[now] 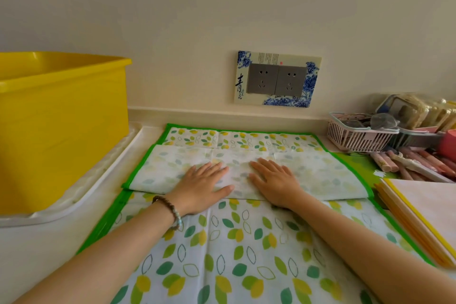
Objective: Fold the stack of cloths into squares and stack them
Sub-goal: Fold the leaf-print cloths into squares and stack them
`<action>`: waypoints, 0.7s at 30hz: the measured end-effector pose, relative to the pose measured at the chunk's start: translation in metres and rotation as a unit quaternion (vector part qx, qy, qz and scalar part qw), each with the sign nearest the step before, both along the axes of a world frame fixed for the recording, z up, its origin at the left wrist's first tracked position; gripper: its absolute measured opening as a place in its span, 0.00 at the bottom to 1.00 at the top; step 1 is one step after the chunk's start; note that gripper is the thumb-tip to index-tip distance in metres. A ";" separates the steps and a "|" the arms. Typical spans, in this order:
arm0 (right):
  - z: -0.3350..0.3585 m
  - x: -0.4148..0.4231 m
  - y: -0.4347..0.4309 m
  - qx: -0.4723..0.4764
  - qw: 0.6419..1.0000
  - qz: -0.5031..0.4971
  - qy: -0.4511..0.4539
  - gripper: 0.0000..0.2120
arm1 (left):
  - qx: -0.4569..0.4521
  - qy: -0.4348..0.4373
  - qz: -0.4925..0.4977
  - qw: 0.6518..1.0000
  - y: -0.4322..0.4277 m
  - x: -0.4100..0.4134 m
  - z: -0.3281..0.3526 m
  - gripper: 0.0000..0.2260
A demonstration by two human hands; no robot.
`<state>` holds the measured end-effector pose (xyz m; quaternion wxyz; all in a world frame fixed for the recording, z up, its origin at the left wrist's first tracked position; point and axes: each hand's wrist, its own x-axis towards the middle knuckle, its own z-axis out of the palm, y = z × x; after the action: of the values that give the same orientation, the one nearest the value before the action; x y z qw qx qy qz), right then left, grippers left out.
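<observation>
Counter (37, 254) and wall (172, 20) are both pale cream, and we see a double socket (277, 79) in a blue-and-white frame on the wall. A leaf-print cloth (234, 254) with a green border lies spread across the counter; its far part is folded toward us as a paler flap (320, 175). Our left hand (199, 187) and right hand (274, 182) lie flat on that flap near its middle, fingers (212, 168) straight and slightly apart, gripping nothing (a bead bracelet (170, 212) sits on the left wrist). To the left a yellow tub (61, 131) stands on a white tray (81, 195), just beside the cloth. To the right a pink basket (355, 136) and a row of pinkish sticks (414, 163) crowd the back corner, and a yellow-edged stack (424, 205) lies next to the cloth's right border. We cannot see into the tub, the basket's contents are a jumble, and the frame cuts off the cloth's near edge and the stack.
</observation>
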<state>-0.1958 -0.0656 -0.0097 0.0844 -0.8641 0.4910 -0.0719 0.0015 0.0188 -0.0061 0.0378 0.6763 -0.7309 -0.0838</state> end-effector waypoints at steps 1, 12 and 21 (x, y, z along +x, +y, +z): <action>0.000 -0.012 -0.005 0.002 1.000 -0.014 0.006 0.26 | 0.000 0.001 -0.001 1.000 0.000 0.001 0.000 0.30; 0.012 -0.122 -0.026 0.037 0.985 -0.157 0.051 0.27 | -0.005 0.013 0.010 1.000 0.001 -0.003 0.004 0.30; 0.013 -0.032 0.018 -0.019 0.999 -0.033 -0.017 0.25 | 0.049 -0.019 0.086 0.995 -0.010 -0.038 0.012 0.36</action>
<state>-0.2276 -0.0474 0.0032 0.0742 -0.8476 0.5161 -0.0985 -0.0362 0.0090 0.0064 -0.0023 0.7391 -0.6656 -0.1032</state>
